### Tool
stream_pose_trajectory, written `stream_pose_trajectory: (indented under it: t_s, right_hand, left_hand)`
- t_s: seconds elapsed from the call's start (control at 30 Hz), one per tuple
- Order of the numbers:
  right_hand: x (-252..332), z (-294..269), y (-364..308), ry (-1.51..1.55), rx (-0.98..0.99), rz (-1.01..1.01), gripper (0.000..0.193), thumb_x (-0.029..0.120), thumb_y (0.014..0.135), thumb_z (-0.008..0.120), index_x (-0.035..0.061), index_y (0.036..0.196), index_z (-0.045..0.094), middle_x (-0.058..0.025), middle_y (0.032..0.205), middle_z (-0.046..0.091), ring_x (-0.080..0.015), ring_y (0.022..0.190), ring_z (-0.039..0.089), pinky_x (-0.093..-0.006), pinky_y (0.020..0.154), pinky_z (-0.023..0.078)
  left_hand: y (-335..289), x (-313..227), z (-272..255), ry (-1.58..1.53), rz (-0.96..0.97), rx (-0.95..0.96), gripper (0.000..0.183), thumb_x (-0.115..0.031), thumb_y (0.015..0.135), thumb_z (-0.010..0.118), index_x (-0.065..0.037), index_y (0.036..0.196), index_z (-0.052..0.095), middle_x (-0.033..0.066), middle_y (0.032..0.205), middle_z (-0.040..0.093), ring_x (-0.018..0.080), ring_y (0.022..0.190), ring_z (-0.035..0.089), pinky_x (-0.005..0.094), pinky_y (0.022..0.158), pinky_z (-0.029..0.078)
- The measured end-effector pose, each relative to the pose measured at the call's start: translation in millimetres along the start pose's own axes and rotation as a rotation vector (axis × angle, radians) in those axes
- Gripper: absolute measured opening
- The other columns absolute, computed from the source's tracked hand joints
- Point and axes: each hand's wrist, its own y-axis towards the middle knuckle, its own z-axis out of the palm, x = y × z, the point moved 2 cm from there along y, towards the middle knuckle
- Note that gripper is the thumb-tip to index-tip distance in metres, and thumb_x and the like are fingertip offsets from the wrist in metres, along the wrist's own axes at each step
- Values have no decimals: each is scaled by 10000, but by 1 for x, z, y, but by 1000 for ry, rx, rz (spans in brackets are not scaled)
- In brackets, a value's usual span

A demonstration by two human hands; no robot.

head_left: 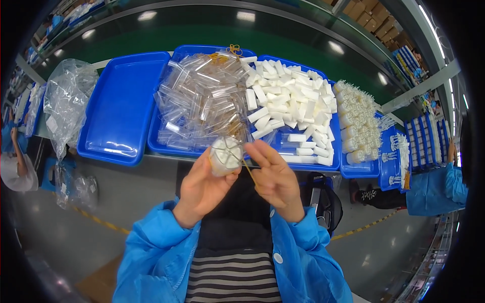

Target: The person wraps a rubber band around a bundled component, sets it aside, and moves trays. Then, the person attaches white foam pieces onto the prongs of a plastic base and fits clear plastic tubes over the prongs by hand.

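Observation:
My left hand (pixel 202 189) is closed round a squat, round white bundle (pixel 226 155), its end turned up toward me. Thin greyish strands cross that end like spokes. To its right, my right hand (pixel 276 177) has bent, slightly blurred fingers. A thin yellow rubber band (pixel 249 170) runs from the bundle's side to these fingers, stretched tight. Both hands are raised over the near edge of the blue trays.
Clear plastic sleeves (pixel 197 96) and white foam-like blocks (pixel 290 101) fill trays ahead. Yellow rubber bands (pixel 234 49) lie atop the sleeves. A bare blue tray (pixel 124 106) and clear bags (pixel 70 96) are left. Bundled white pieces (pixel 356 121) stand right; co-workers are at both sides.

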Motion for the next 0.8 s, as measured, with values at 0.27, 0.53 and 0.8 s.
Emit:
stream_pose_trajectory:
  t_s: [0.27, 0.53, 0.8]
  right_hand:
    - [15, 29, 9, -1451, -89, -475, 516, 123, 704, 825, 41, 1139, 561, -42, 984, 519, -117, 816, 554, -240, 631, 461]
    - [6, 33, 8, -1475, -141, -830, 441, 172, 589, 877, 44, 949, 658, -71, 872, 525, -161, 767, 516, -274, 658, 432]
    - [25, 25, -20, -1516, -351, -898, 335, 138, 628, 841, 34, 889, 656, -94, 840, 561, -187, 748, 550, -269, 659, 439]
  left_hand:
    - [0, 0, 17, 1321, 476, 74, 398, 114, 776, 703, 50, 1157, 608, 177, 1199, 595, 252, 1129, 583, 355, 973, 472]
    - [4, 18, 10, 664, -63, -44, 378, -256, 1030, 460, 7, 1301, 486, 116, 1145, 607, 174, 964, 617, 310, 792, 521]
    - [17, 48, 18, 901, -162, 8, 457, -337, 1056, 368, -10, 1371, 424, 142, 1149, 585, 175, 867, 598, 278, 698, 502]
